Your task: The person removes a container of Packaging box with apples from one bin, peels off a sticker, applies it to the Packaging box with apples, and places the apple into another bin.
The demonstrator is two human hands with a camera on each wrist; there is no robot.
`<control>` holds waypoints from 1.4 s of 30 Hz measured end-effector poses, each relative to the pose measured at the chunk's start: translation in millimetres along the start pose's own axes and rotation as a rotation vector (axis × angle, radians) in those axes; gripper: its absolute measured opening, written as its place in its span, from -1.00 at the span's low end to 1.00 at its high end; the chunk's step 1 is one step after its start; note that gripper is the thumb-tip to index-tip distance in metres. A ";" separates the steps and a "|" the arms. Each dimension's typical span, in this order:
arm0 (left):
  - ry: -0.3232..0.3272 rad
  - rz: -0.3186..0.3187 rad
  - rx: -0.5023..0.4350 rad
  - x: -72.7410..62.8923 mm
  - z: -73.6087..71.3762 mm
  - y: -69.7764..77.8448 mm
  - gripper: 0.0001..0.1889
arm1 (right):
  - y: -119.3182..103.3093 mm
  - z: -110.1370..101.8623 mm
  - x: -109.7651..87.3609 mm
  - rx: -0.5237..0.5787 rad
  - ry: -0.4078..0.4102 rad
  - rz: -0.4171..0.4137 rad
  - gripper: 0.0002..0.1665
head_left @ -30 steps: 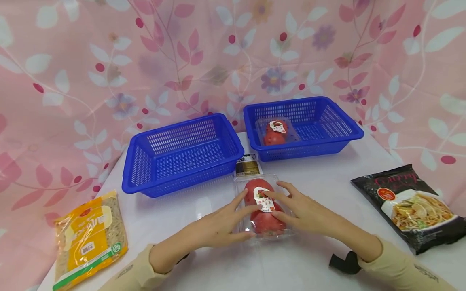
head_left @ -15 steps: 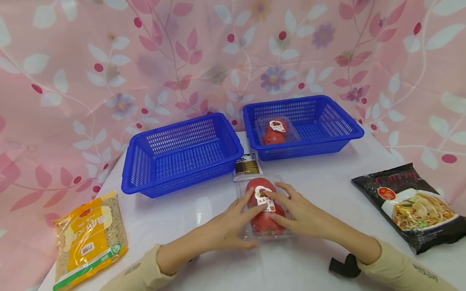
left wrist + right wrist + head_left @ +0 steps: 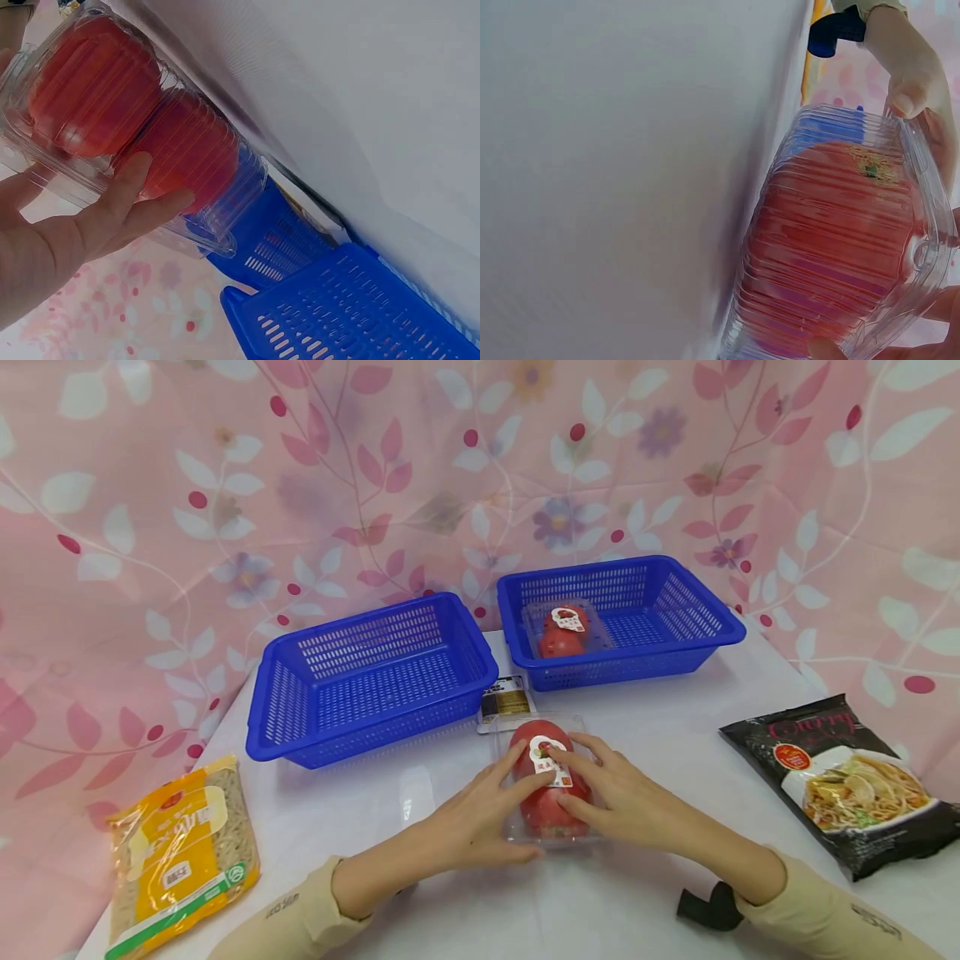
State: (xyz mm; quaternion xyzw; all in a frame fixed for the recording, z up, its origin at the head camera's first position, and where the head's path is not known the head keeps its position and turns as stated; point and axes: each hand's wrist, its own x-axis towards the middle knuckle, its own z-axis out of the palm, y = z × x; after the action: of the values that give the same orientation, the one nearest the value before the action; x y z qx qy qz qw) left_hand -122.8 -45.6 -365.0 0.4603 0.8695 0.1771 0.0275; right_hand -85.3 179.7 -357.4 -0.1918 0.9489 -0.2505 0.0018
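Observation:
A clear plastic box (image 3: 558, 841) holding red tomatoes (image 3: 97, 86) lies on the white table, with a white label (image 3: 551, 762) on its lid. My left hand (image 3: 483, 818) touches the left part of the lid with spread, fairly straight fingers. From the other side, my right hand (image 3: 633, 793) rests its fingers on the lid and the right edge. The right wrist view shows a tomato stem end (image 3: 874, 166) through the ribbed side, and the left hand (image 3: 922, 94) at the box's far end. Parts of both hands are hidden by the box there.
A blue basket (image 3: 375, 722) stands back left. Another blue basket (image 3: 637, 667) at back right holds a second box of tomatoes (image 3: 562, 643). A small packet (image 3: 506, 702) lies between them, a yellow grain bag (image 3: 180, 852) far left, a black noodle bag (image 3: 840, 785) far right.
The box has shifted slightly to the right and turned a little under the hands. The left hand has moved slightly right along with it. The baskets and bags stay put.

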 end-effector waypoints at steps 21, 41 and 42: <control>0.175 0.151 0.058 29.2 -15.7 4.8 -0.25 | 1.4 -34.7 1.7 -0.023 0.104 0.033 -0.36; 0.230 0.263 0.121 92.8 -38.6 11.9 -0.33 | 25.7 -80.9 9.3 -0.048 0.309 -0.026 -0.49; 0.232 0.260 0.121 96.1 -39.7 12.3 -0.34 | 27.7 -83.0 10.2 -0.053 0.321 -0.040 -0.50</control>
State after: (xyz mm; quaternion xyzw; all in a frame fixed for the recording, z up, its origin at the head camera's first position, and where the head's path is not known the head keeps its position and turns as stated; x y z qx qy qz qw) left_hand -176.7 27.3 -312.7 0.5462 0.8090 0.1783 -0.1242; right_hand -113.1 237.6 -297.1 -0.1681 0.9393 -0.2530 -0.1597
